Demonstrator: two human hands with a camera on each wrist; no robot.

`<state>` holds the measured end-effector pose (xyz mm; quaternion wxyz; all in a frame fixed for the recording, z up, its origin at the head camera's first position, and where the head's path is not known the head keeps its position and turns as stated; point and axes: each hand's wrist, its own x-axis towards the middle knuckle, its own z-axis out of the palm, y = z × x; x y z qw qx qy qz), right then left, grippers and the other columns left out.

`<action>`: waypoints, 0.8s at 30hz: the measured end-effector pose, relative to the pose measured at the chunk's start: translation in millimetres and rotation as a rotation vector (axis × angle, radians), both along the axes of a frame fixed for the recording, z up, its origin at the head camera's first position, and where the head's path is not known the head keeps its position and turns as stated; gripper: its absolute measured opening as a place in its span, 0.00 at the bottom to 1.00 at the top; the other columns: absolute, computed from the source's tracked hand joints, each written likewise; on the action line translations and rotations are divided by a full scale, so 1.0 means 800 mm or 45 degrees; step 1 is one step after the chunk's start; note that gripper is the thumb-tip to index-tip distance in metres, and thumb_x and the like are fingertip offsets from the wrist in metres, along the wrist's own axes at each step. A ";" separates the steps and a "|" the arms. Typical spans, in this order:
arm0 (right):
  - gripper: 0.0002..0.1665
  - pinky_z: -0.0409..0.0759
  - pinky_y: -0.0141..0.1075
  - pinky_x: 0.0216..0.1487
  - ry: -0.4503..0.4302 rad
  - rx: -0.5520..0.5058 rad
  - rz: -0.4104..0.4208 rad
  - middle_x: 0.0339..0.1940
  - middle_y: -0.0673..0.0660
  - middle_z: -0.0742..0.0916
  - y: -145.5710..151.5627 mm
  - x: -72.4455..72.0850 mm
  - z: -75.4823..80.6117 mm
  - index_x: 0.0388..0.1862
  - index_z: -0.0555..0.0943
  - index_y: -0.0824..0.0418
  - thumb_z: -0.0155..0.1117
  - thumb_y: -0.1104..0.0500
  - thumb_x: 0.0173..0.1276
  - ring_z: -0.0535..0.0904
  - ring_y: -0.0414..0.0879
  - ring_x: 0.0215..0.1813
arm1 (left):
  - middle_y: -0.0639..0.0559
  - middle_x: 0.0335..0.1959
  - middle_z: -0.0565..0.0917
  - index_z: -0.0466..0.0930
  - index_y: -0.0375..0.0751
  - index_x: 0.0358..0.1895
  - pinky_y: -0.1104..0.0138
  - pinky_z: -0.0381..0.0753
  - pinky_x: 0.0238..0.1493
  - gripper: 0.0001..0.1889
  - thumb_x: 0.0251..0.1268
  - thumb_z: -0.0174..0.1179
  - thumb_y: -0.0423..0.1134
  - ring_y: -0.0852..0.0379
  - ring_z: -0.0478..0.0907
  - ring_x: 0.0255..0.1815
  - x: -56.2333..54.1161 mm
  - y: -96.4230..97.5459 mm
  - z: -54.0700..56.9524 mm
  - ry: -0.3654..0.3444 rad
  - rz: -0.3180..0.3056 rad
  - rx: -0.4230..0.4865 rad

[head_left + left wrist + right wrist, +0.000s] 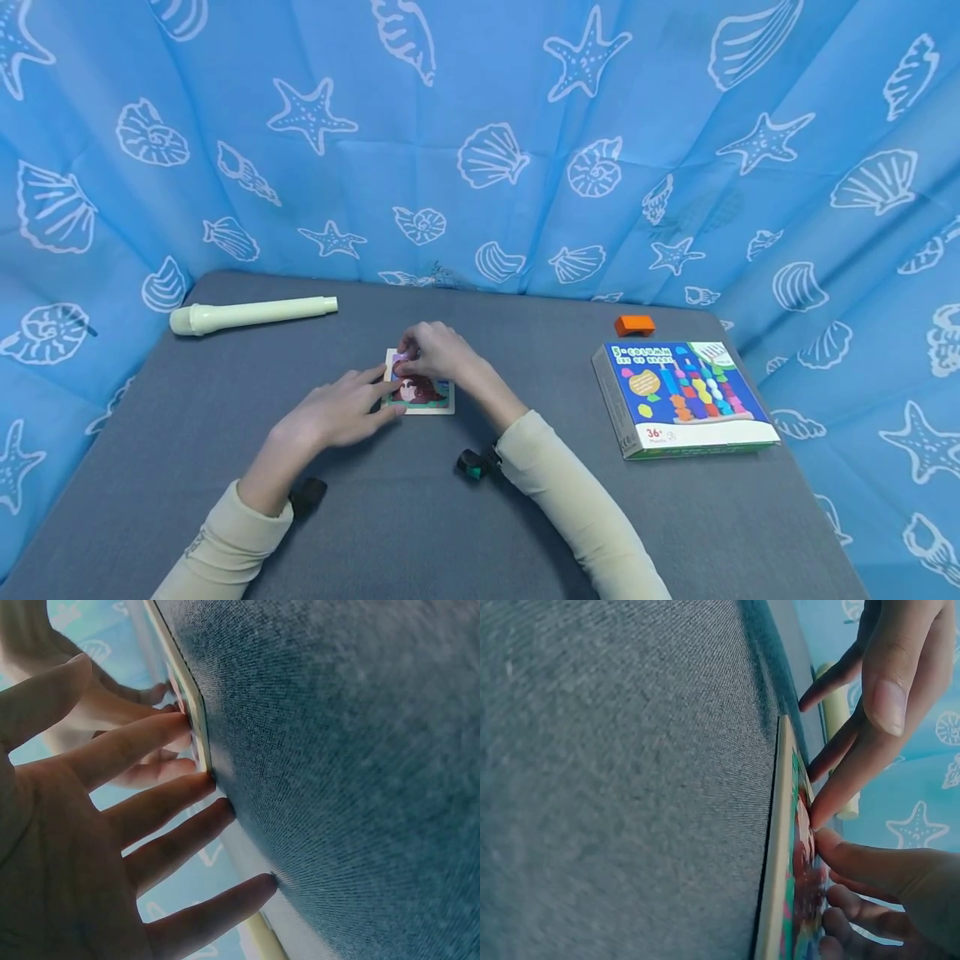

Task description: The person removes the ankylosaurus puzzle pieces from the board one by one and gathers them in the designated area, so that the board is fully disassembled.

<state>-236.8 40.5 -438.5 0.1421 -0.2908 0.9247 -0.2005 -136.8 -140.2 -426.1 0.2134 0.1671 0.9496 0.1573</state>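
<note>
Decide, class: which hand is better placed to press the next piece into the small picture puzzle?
Probably the right hand: its fingertips sit curled on top of the puzzle board. The left hand lies flat, straight fingers touching the board's edge, steadying it.

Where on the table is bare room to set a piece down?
Bare grey table lies between the puzzle board and the toy box, and between the microphone and the left hand. It is crowded at the board, where the right hand works.
</note>
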 end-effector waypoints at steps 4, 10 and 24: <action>0.15 0.89 0.38 0.53 0.024 0.089 0.054 0.50 0.55 0.92 -0.002 -0.001 0.002 0.56 0.88 0.59 0.73 0.52 0.78 0.90 0.46 0.51 | 0.37 0.90 0.58 0.67 0.52 0.85 0.24 0.69 0.73 0.34 0.86 0.50 0.62 0.30 0.63 0.86 0.001 0.001 0.001 -0.001 0.000 0.005; 0.16 0.86 0.38 0.54 -0.038 0.116 0.088 0.54 0.56 0.88 -0.001 -0.004 0.004 0.59 0.85 0.61 0.69 0.52 0.81 0.86 0.47 0.52 | 0.37 0.90 0.57 0.67 0.52 0.85 0.24 0.68 0.73 0.33 0.87 0.50 0.62 0.29 0.61 0.86 0.002 0.002 0.003 -0.008 0.008 0.005; 0.12 0.87 0.35 0.50 -0.135 -0.012 0.063 0.48 0.56 0.91 0.000 -0.011 -0.001 0.52 0.87 0.61 0.73 0.55 0.78 0.87 0.44 0.47 | 0.36 0.90 0.57 0.69 0.51 0.84 0.23 0.66 0.74 0.33 0.86 0.51 0.61 0.30 0.60 0.87 0.004 0.006 0.001 -0.017 0.035 -0.007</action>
